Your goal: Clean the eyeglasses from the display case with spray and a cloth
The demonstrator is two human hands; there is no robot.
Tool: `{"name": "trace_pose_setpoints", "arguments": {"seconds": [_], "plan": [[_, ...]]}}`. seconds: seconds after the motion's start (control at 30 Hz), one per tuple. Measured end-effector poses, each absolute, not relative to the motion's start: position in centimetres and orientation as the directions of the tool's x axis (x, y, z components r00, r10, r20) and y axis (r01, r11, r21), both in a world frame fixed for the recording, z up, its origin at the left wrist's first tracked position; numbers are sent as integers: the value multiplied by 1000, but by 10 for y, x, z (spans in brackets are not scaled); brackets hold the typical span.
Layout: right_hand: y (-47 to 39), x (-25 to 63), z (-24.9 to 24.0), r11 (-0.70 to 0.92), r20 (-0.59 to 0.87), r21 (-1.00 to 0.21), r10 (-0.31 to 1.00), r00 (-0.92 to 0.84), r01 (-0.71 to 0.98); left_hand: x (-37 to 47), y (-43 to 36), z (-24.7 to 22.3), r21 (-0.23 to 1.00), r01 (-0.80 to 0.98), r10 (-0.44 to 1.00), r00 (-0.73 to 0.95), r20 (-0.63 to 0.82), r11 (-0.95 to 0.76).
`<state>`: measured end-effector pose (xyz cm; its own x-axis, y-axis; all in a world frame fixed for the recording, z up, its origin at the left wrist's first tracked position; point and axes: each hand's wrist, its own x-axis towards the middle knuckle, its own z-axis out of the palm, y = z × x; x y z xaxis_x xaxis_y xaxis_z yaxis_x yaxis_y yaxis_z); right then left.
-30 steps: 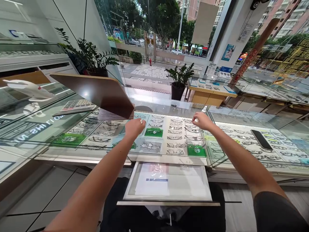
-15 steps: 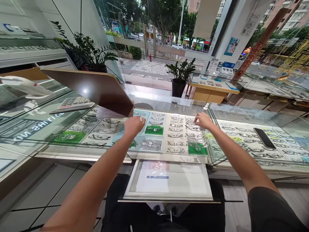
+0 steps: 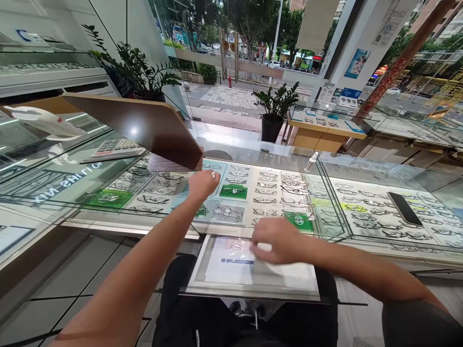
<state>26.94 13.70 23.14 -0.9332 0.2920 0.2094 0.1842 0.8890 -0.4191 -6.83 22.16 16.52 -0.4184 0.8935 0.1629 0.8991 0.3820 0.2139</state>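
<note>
My left hand point(image 3: 204, 184), with a ring on one finger, is closed in a fist over the glass counter top point(image 3: 249, 150). It is beside the lower corner of a tilted brown board point(image 3: 152, 127); whatever its fingers may hold is hidden. My right hand point(image 3: 278, 239) hovers above the pulled-out drawer point(image 3: 198, 277), somewhat blurred. Its fingers are bent with a gap between thumb and fingers, and I see nothing in them. White papers point(image 3: 227, 272) with a blue strip and a clear plastic packet point(image 3: 237, 244) lie in the drawer. A small white bottle point(image 3: 311, 162) stands on the glass.
Rows of eyeglasses point(image 3: 265, 200) and green cards point(image 3: 234, 191) lie under the glass. A phone point(image 3: 404, 208) rests on the counter at right, a calculator point(image 3: 119, 148) at left. Potted plants point(image 3: 272, 126) stand beyond, near the window.
My right hand has come away from the small bottle, back and leftward to above the drawer. The bottle stays on the glass. My left hand has hardly moved.
</note>
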Motion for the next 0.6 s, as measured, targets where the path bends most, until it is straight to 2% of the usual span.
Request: {"name": "trace_pose_setpoints", "arguments": {"seconds": [0.07, 0.13, 0.23, 0.37, 0.6], "plan": [[113, 258, 188, 917, 206, -395, 157, -966, 65, -68, 221, 166, 215, 899, 895, -418, 158, 381], [107, 250, 139, 948, 199, -317, 44, -979, -21, -67, 221, 167, 215, 898, 896, -418, 153, 383], [126, 239, 78, 968, 181, -243, -19, -983, -63, -67, 220, 168, 213, 898, 895, -420, 149, 386], [173, 228, 40, 956, 119, -242, 197, -973, 164, -67, 219, 169, 207, 899, 898, -417, 141, 385], [261, 234, 32, 836, 136, -238, 532, -836, 494, -68, 221, 169, 192, 899, 896, -422, 137, 394]]}}
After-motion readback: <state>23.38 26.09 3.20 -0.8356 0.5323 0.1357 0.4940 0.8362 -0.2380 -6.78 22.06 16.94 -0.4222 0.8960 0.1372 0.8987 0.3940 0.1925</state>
